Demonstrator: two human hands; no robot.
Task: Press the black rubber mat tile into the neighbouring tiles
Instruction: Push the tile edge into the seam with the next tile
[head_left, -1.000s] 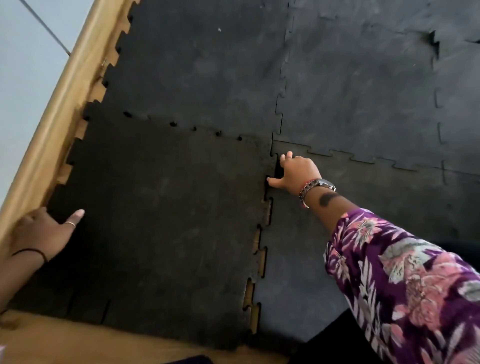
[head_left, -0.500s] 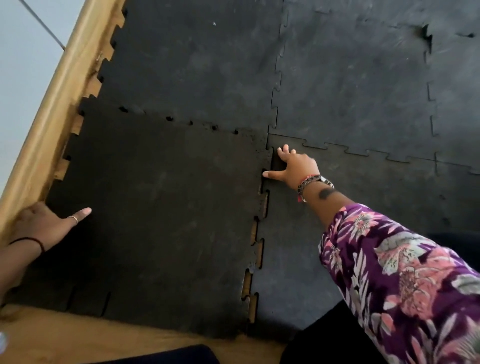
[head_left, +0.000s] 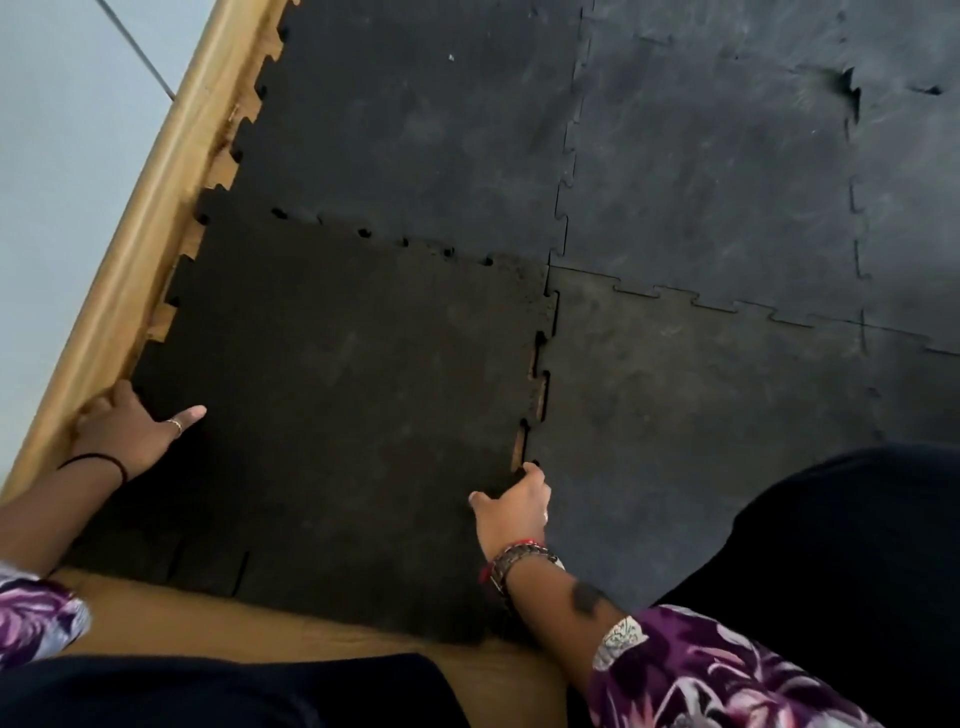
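Note:
The black rubber mat tile (head_left: 332, 395) lies at the near left, darker than the grey neighbouring tiles (head_left: 675, 415). Its far edge meets the tile beyond with small holes along the joint. Its right edge still shows gaps with wood beneath along the seam (head_left: 537, 395). My right hand (head_left: 511, 506) presses down on that seam near its lower end, fingers spread on the rubber. My left hand (head_left: 127, 431) rests flat at the tile's left edge against the wooden border, one finger pointing across the mat.
A rounded wooden border (head_left: 156, 218) runs diagonally along the left, with a pale wall (head_left: 62, 130) beyond it. Bare wooden floor (head_left: 322, 631) shows at the near edge. My dark-clothed knees (head_left: 831, 571) sit at the bottom and right. One far tile corner (head_left: 849, 83) is lifted.
My right hand has moved from the far corner of the seam down toward me along the right edge. The upper part of the seam now looks closed. The left hand has stayed in place.

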